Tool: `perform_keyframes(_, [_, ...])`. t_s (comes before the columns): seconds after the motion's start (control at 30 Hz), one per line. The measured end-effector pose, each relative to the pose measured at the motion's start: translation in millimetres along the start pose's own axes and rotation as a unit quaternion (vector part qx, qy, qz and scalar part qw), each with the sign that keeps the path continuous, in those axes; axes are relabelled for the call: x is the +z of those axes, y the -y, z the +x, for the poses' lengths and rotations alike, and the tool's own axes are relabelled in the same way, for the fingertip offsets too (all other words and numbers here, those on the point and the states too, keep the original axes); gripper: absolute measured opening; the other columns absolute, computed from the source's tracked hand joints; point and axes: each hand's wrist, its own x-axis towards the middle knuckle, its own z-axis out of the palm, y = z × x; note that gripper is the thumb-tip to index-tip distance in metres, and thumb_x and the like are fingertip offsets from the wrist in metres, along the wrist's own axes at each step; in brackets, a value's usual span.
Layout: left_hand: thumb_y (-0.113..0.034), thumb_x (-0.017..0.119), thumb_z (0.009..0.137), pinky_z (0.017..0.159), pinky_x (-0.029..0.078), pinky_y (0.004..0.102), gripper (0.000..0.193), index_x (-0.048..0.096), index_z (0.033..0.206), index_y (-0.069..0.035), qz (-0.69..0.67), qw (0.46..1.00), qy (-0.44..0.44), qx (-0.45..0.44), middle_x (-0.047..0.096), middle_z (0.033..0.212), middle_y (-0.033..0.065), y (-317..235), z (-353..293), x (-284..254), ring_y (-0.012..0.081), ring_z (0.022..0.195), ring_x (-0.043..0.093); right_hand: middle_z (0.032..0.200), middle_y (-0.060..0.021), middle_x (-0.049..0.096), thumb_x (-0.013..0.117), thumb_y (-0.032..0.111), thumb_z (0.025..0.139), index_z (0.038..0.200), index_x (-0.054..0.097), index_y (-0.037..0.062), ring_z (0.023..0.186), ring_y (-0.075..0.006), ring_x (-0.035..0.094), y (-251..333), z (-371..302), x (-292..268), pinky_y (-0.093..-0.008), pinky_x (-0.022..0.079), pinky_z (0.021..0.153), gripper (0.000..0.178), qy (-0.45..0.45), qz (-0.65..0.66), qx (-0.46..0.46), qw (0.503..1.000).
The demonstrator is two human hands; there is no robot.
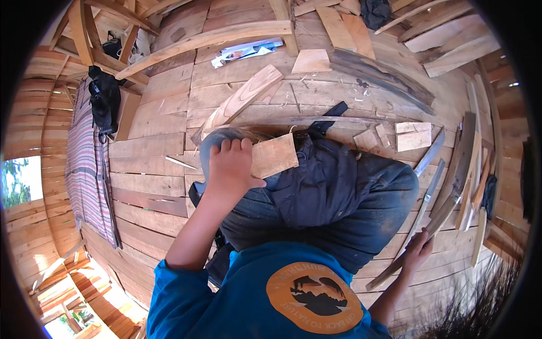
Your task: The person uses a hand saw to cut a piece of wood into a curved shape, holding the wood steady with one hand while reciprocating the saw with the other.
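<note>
My left hand [228,166] rests over my left knee, its fingers curled and its thumb along the lower edge of a short, flat wood block [275,156]. The block lies across my lap, next to a dark bundled cloth [316,183]. Out to the right, low beside my thigh, my right hand [418,250] is closed around a long, narrow wooden piece [443,214]. That piece slants from near my hip toward the boards at the right; where its far end stops is hard to make out.
Two long blade-like strips, one upper [431,152] and one lower [427,195], lie by my right knee. A pale block [413,137] and a curved plank [243,99] lie ahead. Timber frames the far side. A striped cloth [90,164] and black bag [104,100] are at left.
</note>
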Motion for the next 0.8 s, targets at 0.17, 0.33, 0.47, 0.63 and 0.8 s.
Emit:
perform_keyframes(0.17, [-0.05,0.089,0.052,0.088,0.041,0.0429,0.075,0.057,0.103,-0.006,-0.034,0.997,-0.071,-0.002,0.065,0.104,0.0093,6.9,-8.2,5.0,0.0281,0.103,0.06,0.06,-0.0025,0.053,0.048,0.026,0.104,0.109,0.059,0.0017,0.05,-0.0094,0.05,111.1,-37.7,44.4,-0.0265,0.037,0.045,0.027,0.185,-0.019,-0.048,0.981])
perform_keyframes(0.33, [-0.044,0.089,0.056,0.088,0.04,0.0436,0.067,0.058,0.102,-0.006,-0.027,0.986,-0.16,-0.046,0.063,0.099,0.009,33.9,-6.4,-7.6,0.0272,0.103,0.058,0.066,-0.0175,0.062,0.057,0.014,0.099,0.106,0.06,-0.0012,0.059,-0.0316,0.067,141.9,-79.9,105.3,-0.0379,0.049,0.053,0.017,0.361,-0.084,-0.149,0.917])
perform_keyframes(0.47, [-0.038,0.087,0.063,0.088,0.04,0.0434,0.058,0.058,0.101,-0.005,0.007,0.974,-0.22,-0.051,0.062,0.097,0.008,50.3,-7.6,-6.7,0.0266,0.1,0.057,0.068,-0.0181,0.062,0.056,0.011,0.098,0.106,0.058,-0.0019,0.062,-0.0341,0.067,153.4,-96.4,147.5,-0.039,0.05,0.056,0.015,0.382,-0.065,-0.209,0.898])
perform_keyframes(0.63, [-0.04,0.083,0.07,0.09,0.04,0.0445,0.055,0.058,0.101,-0.002,-0.063,0.966,-0.236,-0.078,0.063,0.101,0.013,49.0,-11.3,0.3,0.0326,0.101,0.057,0.069,-0.0185,0.063,0.056,0.009,0.098,0.109,0.058,-0.0025,0.063,-0.0342,0.068,160.3,-93.3,169.8,-0.039,0.051,0.058,0.016,0.39,-0.062,-0.262,0.881])
perform_keyframes(0.8, [-0.042,0.081,0.071,0.087,0.042,0.0461,0.056,0.058,0.101,-0.001,-0.104,0.954,-0.262,-0.105,0.063,0.099,0.0146,49.7,-6.3,13.0,0.0336,0.096,0.059,0.079,-0.0241,0.065,0.058,0.009,0.096,0.11,0.058,-0.0017,0.072,-0.0417,0.068,173.3,-91.5,173.9,-0.0439,0.053,0.062,0.017,0.4,-0.07,-0.273,0.872])
